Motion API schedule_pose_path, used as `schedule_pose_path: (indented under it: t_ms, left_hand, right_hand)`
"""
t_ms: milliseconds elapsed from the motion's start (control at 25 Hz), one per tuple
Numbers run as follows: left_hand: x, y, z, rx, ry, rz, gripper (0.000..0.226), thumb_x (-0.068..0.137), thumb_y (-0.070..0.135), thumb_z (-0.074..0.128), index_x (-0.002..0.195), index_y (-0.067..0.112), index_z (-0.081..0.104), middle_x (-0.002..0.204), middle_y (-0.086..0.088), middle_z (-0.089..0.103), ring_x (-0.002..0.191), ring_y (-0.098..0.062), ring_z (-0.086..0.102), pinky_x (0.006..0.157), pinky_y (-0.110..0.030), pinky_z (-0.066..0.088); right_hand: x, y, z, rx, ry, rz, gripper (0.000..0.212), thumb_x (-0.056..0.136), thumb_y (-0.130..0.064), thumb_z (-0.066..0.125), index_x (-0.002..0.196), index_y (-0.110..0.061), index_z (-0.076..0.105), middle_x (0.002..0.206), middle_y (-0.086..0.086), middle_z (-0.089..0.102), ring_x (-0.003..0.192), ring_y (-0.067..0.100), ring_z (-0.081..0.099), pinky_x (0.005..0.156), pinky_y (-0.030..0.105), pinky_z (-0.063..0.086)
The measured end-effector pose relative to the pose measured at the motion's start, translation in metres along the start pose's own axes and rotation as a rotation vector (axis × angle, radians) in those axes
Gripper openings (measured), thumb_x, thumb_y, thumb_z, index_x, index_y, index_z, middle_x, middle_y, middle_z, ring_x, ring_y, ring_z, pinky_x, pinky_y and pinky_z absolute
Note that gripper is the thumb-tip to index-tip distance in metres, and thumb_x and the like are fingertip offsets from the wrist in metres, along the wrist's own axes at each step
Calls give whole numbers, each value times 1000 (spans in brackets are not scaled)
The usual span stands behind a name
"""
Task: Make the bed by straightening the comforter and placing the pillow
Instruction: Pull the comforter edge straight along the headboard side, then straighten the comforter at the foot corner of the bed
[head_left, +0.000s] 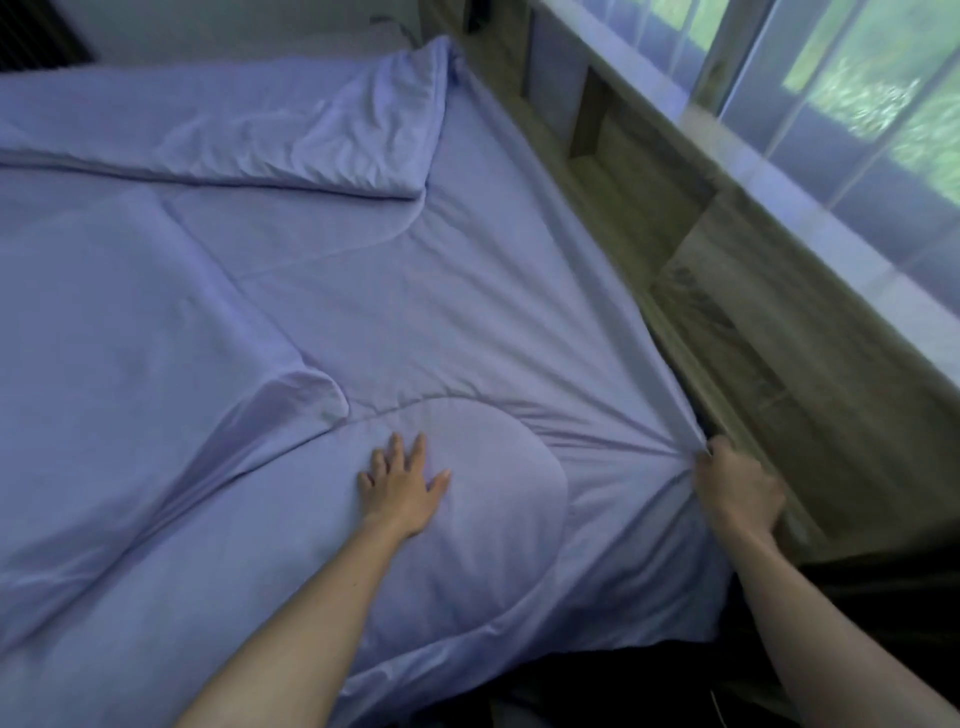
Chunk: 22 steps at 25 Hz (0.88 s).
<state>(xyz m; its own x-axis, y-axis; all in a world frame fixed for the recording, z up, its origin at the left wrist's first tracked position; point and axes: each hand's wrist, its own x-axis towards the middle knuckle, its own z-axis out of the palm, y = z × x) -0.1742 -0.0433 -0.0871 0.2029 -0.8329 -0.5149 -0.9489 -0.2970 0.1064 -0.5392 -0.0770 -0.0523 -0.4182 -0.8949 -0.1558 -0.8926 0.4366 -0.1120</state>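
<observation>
Pale lavender bedding fills most of the view, with a wooden headboard shelf (675, 218) of open cubbies running along the bed's edge and a window (857, 93) with greenery outside beyond it.

Spread over the bed is the comforter (363, 291), its stitched curves showing and several long creases fanning out from the right hand. That right hand (737, 488) sits at the bed's edge just beside the wooden shelf, fingers curled tight around a bunched fold of the comforter, which is drawn taut toward it.

Well to the left of it, the left hand (402, 488) lies flat on the comforter, fingers straight and spread, palm down on a rounded quilted panel. It presses the fabric and grips nothing.

Beyond the left hand, farther up the bed, a pillow (291, 124) in the same lavender cloth lies near the far corner, its near edge resting on the comforter. Left of the left hand, a raised fold (306, 400) of comforter forms a soft ridge with a shadowed crease running toward the near edge.

Both bare forearms reach in from the bottom of the view. Below the right hand, under the bed's edge, it is dark and I cannot tell what lies there.
</observation>
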Motion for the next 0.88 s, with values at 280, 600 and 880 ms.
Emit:
schedule_pose_path:
  t_ms: [280, 600, 880]
  left_hand:
    - [-38, -15, -19, -181, -86, 231, 51, 95, 43, 43, 141, 22, 43, 151, -6, 39, 138, -24, 38, 111, -34, 33]
    - [-132, -111, -197, -764, 522, 224, 20, 94, 16, 52, 102, 19, 70, 96, 5, 73, 85, -11, 67, 84, -23, 50]
    - [-248, -188, -234, -1042, 914, 109, 22, 95, 10, 49, 93, 22, 67, 85, 9, 71, 80, -12, 67, 78, -19, 52]
  right_hand:
    - [-24, -84, -23, 417, -186, -135, 29, 87, -11, 48, 108, -15, 68, 116, 12, 67, 101, 30, 62, 81, 32, 48]
    - [-162, -307, -135, 1072, -425, -892, 30, 91, -1, 49, 85, -27, 64, 75, -8, 70, 63, 2, 64, 56, 18, 44]
    - [-262, -400, -198, 1227, -684, -1337, 24, 93, -5, 53, 84, -23, 66, 68, -6, 68, 65, 12, 60, 58, 18, 44]
